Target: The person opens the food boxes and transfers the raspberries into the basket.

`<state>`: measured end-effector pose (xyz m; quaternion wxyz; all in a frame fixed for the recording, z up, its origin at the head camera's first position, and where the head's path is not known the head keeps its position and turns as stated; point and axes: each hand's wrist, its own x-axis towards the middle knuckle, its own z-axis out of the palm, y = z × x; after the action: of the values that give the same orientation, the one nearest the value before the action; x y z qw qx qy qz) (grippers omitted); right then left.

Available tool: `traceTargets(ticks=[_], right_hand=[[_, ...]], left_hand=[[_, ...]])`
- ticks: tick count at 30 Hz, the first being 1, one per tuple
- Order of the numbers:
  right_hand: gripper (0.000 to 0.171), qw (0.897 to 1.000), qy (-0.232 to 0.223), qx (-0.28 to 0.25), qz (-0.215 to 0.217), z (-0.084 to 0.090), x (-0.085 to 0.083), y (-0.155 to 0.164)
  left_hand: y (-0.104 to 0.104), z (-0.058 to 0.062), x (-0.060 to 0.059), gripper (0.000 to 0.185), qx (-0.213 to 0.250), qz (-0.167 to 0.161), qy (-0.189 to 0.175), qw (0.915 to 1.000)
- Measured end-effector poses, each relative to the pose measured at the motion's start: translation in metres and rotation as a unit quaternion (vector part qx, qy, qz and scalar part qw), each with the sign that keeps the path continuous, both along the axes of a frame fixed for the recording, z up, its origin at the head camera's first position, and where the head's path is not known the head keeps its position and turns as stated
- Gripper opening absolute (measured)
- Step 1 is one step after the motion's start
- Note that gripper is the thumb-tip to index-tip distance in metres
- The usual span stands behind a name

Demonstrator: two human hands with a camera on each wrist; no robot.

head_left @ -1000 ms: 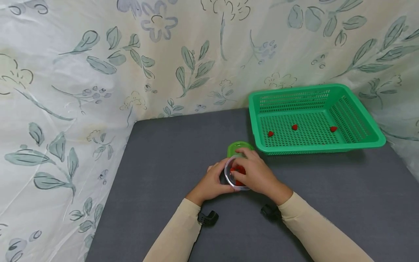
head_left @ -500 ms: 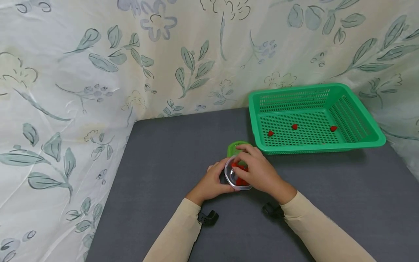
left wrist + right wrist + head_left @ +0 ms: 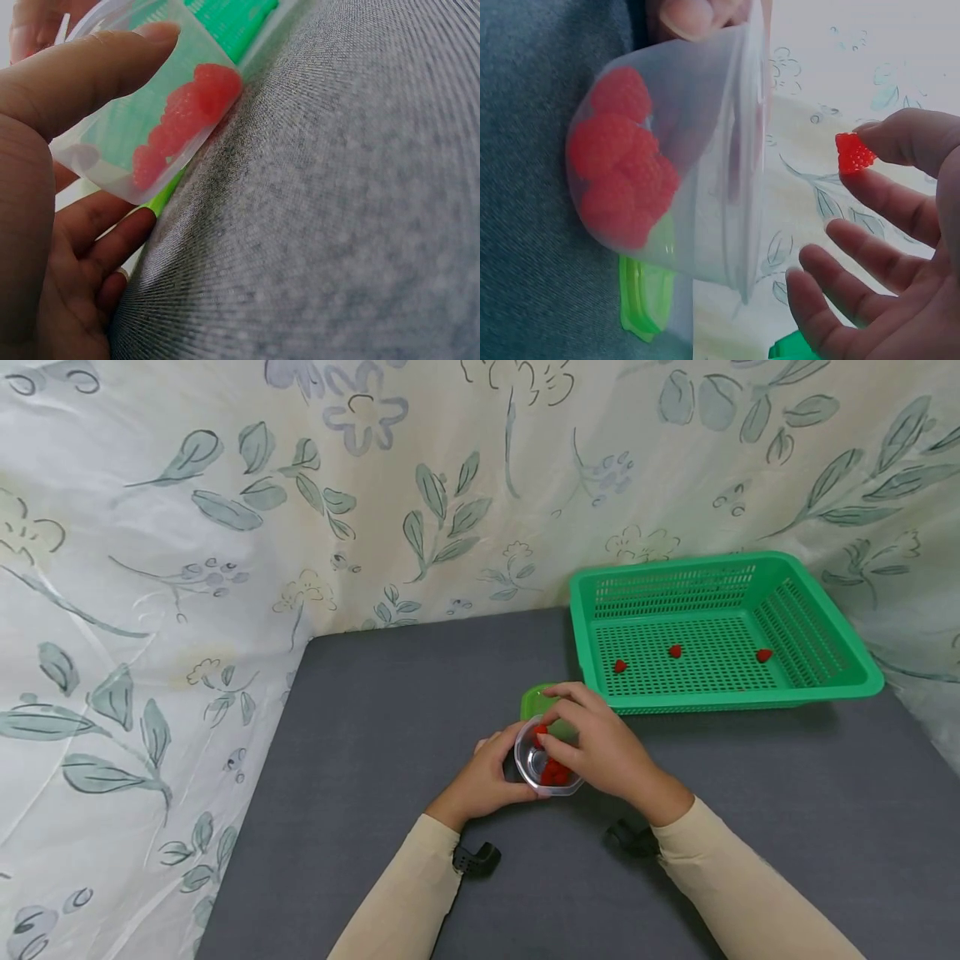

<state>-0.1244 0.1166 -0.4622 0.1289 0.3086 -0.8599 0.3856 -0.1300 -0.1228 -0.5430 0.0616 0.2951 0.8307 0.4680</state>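
Sensibly, the right hand [image 3: 606, 747] pinches the raspberry [image 3: 853, 154], probably soft and light, by its sides above the cup [image 3: 705, 217] the left hand [image 3: 486, 781] grips.

Lid [image 3: 534, 702] partly hidden; raspberries [image 3: 604, 146] in tub [image 3: 705, 232] seemingly blurred

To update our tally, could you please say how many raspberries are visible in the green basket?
3 in the head view: a left raspberry, a middle raspberry and a right raspberry, on the floor of the green basket. More may hide behind its near wall.
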Motion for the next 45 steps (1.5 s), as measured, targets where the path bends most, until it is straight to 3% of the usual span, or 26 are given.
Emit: traceTargets(ticks=[11,22,32,45], right_hand=[[0.015,0.999,-0.005,-0.049,-0.003,0.006,-0.003,0.005],[0.013,0.998,0.003,-0.059,-0.019,0.012,-0.006,0.013],[0.013,0.996,0.025,-0.070,-0.050,0.017,-0.011,0.025],[0.010,0.990,0.015,-0.078,-0.118,0.017,-0.020,0.048]], left_hand=[[0.000,0.002,-0.001,0.101,-0.009,-0.003,0.000,1.0000],[-0.001,0.003,-0.002,0.099,-0.009,-0.003,-0.002,1.0000],[0.000,0.002,-0.002,0.100,0.002,-0.005,0.002,1.0000],[0.002,0.001,0.000,0.101,0.003,0.000,0.009,1.0000]])
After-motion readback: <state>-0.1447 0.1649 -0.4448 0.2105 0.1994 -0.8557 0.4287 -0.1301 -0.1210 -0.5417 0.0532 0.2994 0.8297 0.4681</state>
